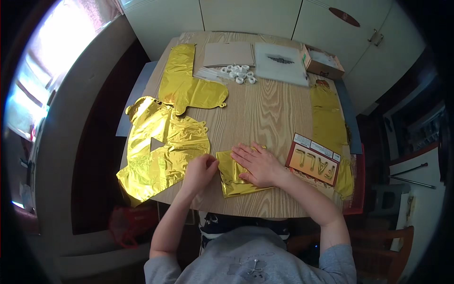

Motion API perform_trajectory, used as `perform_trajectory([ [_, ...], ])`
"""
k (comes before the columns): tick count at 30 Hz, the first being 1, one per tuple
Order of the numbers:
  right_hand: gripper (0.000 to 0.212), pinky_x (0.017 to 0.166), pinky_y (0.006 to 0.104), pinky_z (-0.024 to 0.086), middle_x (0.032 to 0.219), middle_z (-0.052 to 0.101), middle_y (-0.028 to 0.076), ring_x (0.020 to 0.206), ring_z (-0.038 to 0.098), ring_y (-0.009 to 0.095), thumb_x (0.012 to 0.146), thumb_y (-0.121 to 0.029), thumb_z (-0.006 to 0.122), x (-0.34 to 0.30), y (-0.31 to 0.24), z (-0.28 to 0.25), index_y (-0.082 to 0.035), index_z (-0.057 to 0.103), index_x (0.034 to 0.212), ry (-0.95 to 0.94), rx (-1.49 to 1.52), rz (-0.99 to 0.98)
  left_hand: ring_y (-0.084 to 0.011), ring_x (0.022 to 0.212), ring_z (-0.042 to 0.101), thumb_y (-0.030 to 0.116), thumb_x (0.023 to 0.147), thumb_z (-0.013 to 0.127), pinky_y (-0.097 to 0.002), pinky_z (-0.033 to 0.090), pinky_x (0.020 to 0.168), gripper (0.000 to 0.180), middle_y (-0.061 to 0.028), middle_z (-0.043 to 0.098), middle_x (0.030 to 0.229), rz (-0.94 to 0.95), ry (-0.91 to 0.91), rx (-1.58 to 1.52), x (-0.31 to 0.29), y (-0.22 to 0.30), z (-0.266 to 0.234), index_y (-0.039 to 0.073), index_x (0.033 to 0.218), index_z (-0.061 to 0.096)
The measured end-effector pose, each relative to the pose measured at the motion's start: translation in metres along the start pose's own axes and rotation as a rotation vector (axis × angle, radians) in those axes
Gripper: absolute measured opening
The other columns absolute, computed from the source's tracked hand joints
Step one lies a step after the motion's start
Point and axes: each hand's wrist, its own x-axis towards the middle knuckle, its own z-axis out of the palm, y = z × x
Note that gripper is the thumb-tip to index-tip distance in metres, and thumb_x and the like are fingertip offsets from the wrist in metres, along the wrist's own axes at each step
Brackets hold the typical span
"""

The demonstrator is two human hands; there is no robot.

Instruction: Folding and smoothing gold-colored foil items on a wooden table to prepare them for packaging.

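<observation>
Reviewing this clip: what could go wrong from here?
The folded gold foil might spring open or crease unevenly if the right hand, lying flat on it, eases off.

The A-shaped foil balloon could slide off, since its lower corner appears to reach past the edge of the table.

The left hand, close beside that balloon, could brush it out of place.

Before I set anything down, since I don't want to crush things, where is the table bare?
The middle of the table is widest, bordered by the rings, L foil, right foil and folded foil. A narrow strip runs along its near edge. Crowded: the far side, with beige sheet, white sheet and box, and the left.
</observation>
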Motion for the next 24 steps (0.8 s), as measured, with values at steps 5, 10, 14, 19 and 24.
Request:
perform_trajectory([
  [5,0.066,0.117,0.0485,0.017,0.154,0.029,0.009,0.144,0.024,0.024,0.097,-0.049,0.039,0.001,-0.001,-0.003,-0.009,0.03,0.148,0.026,0.069,-0.018,-0.0192,0.058,0.064,0.023,0.081,0.071,-0.0324,0.05,0.055,0.026,-0.0109,0.067,0.069,-0.198,-0.135,-0.139,0.016,0.007,-0.008,-0.003,0.086,0.068],
  [10,0.066,0.118,0.0472,0.015,0.155,0.029,0.008,0.144,0.023,0.022,0.097,-0.051,0.038,-0.002,0.001,0.0,-0.009,0.032,0.147,0.058,0.072,-0.016,-0.0091,0.046,0.051,0.02,0.087,0.067,-0.0243,0.037,0.04,0.022,-0.0019,0.056,0.058,-0.362,-0.262,-0.349,0.015,0.02,-0.008,-0.001,0.083,0.067],
  [14,0.066,0.118,0.0463,0.014,0.155,0.029,0.007,0.144,0.022,0.021,0.096,-0.052,0.038,-0.002,0.001,0.001,-0.009,0.033,0.147,0.067,0.077,-0.017,-0.0097,0.043,0.046,0.016,0.09,0.062,-0.0247,0.034,0.038,0.02,-0.0013,0.051,0.056,-0.438,-0.322,-0.603,0.016,0.009,-0.005,0.0,0.078,0.062],
  [19,0.069,0.117,0.0479,0.016,0.155,0.027,0.008,0.144,0.024,0.023,0.095,-0.053,0.039,-0.003,0.003,-0.002,-0.009,0.029,0.148,0.029,0.086,-0.031,-0.0088,0.042,0.044,0.016,0.093,0.059,-0.0241,0.032,0.038,0.02,-0.0005,0.052,0.06,-0.533,-0.352,-0.675,0.012,0.007,-0.007,0.002,0.078,0.061],
  [24,0.07,0.118,0.0471,0.015,0.156,0.026,0.007,0.144,0.023,0.023,0.095,-0.055,0.039,-0.003,0.006,-0.003,-0.011,0.029,0.149,0.021,0.092,-0.042,-0.0083,0.043,0.045,0.018,0.093,0.059,-0.0244,0.031,0.038,0.025,-0.0003,0.051,0.056,-0.424,-0.342,-0.409,0.013,0.022,-0.01,0.0,0.076,0.062],
])
